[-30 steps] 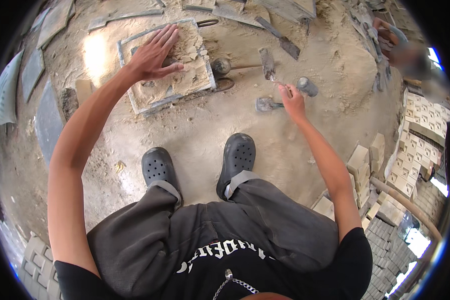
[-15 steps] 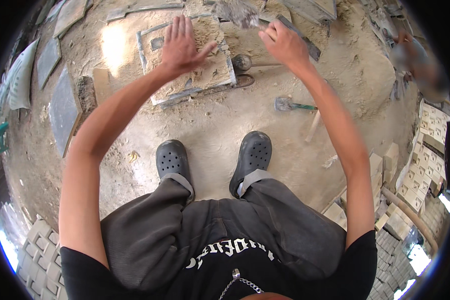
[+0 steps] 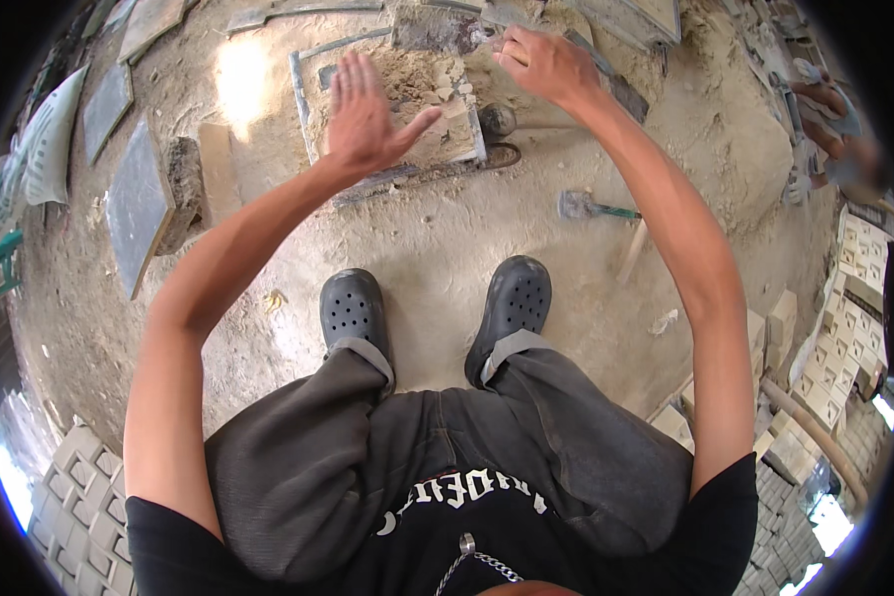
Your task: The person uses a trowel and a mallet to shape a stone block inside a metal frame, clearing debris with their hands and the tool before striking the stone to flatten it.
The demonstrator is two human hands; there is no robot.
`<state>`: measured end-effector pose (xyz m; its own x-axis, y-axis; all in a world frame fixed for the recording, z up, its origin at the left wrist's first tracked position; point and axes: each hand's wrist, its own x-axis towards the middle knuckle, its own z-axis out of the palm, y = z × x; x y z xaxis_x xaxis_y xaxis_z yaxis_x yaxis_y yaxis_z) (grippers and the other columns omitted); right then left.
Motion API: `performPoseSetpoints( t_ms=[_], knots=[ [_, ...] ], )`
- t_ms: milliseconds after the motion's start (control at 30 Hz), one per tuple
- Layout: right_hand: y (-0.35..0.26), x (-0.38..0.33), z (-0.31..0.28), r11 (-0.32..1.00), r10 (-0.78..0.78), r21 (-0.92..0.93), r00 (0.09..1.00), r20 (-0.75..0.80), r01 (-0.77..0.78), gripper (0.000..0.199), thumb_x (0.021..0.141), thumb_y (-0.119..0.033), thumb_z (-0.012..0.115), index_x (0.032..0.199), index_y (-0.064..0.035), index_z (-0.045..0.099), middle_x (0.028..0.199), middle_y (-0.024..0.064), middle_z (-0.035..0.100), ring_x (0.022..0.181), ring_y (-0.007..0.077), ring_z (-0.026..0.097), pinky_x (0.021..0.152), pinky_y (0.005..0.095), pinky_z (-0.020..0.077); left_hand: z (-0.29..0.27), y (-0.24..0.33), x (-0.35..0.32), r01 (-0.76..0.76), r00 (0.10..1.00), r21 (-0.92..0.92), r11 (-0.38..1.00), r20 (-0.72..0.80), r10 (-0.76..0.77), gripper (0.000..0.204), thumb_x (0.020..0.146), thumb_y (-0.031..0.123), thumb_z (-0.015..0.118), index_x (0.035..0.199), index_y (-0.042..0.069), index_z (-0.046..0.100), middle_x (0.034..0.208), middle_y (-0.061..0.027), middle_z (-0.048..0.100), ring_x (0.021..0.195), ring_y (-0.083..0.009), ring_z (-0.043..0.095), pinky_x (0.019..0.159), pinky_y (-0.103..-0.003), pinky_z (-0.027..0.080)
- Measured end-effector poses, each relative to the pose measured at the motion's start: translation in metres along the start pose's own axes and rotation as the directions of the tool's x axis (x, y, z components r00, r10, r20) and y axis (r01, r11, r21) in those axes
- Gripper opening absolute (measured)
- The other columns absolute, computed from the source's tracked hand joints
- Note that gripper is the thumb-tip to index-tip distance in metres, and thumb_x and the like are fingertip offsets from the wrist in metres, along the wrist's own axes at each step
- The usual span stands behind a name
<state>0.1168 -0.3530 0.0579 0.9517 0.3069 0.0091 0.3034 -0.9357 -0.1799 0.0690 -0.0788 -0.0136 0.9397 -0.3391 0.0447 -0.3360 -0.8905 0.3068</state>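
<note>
My right hand is wrapped round the handle of a trowel. Its mortar-crusted blade lies low along the far edge of a square metal mould frame. Crumbly tan sand mix fills the frame, heaped unevenly, with a few grey patches showing. Over the left part of the mix is my left hand, fingers stretched out and thumb spread, holding nothing. Whether its palm touches the mix I cannot tell. A round-headed mallet rests against the frame's right side.
A green-handled brush lies on the dusty floor, right of the frame. Grey slabs lean at left near a white sack. Patterned blocks are stacked lower left and right. Another person is at far right.
The trowel blade has swung left and down to the frame's far edge, my right hand moving left with it. My left hand stays spread over the mix. The whole view has shifted slightly.
</note>
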Motion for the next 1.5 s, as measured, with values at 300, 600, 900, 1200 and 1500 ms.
performPoseSetpoints(
  t_ms=[300, 600, 900, 1200, 1500],
  knots=[
    [-0.004, -0.029, 0.01, 0.981, -0.187, 0.022, 0.976, -0.109, 0.191, 0.035, 0.089, -0.042, 0.066, 0.109, -0.0142, 0.068, 0.099, 0.0106, 0.074, 0.085, 0.032, 0.072, 0.069, 0.0425, 0.059, -0.016, -0.046, -0.017, -0.28, 0.956, 0.1, 0.955, -0.066, 0.287, 0.144, 0.068, 0.098, 0.034, 0.15, -0.017, 0.005, 0.159, -0.0338, 0.01, 0.151, -0.0424, 0.008, 0.125, -0.045, 0.007],
    [-0.024, -0.06, 0.004, 0.986, -0.032, 0.16, 0.996, -0.086, 0.045, 0.035, 0.089, -0.041, 0.066, 0.107, -0.0111, 0.067, 0.096, 0.0121, 0.072, 0.086, 0.0345, 0.07, 0.07, 0.0447, 0.0561, -0.02, -0.009, -0.032, -0.136, 0.983, 0.245, 0.96, 0.153, 0.101, 0.139, 0.072, 0.096, 0.033, 0.151, -0.015, 0.007, 0.159, -0.0324, 0.011, 0.151, -0.0408, 0.005, 0.125, -0.044, 0.005],
    [-0.03, -0.071, -0.029, 0.937, 0.277, 0.208, 0.96, 0.045, -0.28, 0.037, 0.092, -0.04, 0.06, 0.112, -0.0092, 0.064, 0.098, 0.0176, 0.071, 0.091, 0.0382, 0.068, 0.076, 0.0466, 0.0533, 0.001, 0.029, -0.008, -0.184, 0.981, 0.131, 0.974, 0.09, 0.173, 0.129, 0.081, 0.09, 0.03, 0.149, -0.018, 0.01, 0.158, -0.0347, 0.013, 0.151, -0.0427, 0.007, 0.125, -0.044, 0.007],
    [-0.055, -0.14, -0.019, 0.939, 0.236, 0.224, 0.962, 0.134, -0.261, 0.034, 0.096, -0.017, 0.053, 0.12, 0.0061, 0.052, 0.101, 0.0298, 0.064, 0.095, 0.0473, 0.063, 0.083, 0.0535, 0.0499, 0.0, 0.02, 0.013, -0.218, 0.976, 0.225, 0.95, 0.035, 0.216, 0.13, 0.079, 0.091, 0.028, 0.15, -0.016, 0.011, 0.158, -0.033, 0.014, 0.151, -0.041, 0.006, 0.125, -0.043, 0.007],
    [-0.098, -0.133, -0.025, 0.873, 0.273, 0.356, 0.939, 0.209, -0.334, 0.043, 0.097, -0.018, 0.049, 0.128, 0.0124, 0.047, 0.109, 0.0346, 0.061, 0.104, 0.049, 0.06, 0.094, 0.0514, 0.0469, -0.027, -0.019, 0.031, -0.394, 0.916, 0.339, 0.855, 0.224, 0.333, 0.128, 0.077, 0.093, 0.031, 0.154, -0.008, 0.01, 0.161, -0.0246, 0.016, 0.152, -0.0355, 0.012, 0.125, -0.043, 0.011]
  ],
)
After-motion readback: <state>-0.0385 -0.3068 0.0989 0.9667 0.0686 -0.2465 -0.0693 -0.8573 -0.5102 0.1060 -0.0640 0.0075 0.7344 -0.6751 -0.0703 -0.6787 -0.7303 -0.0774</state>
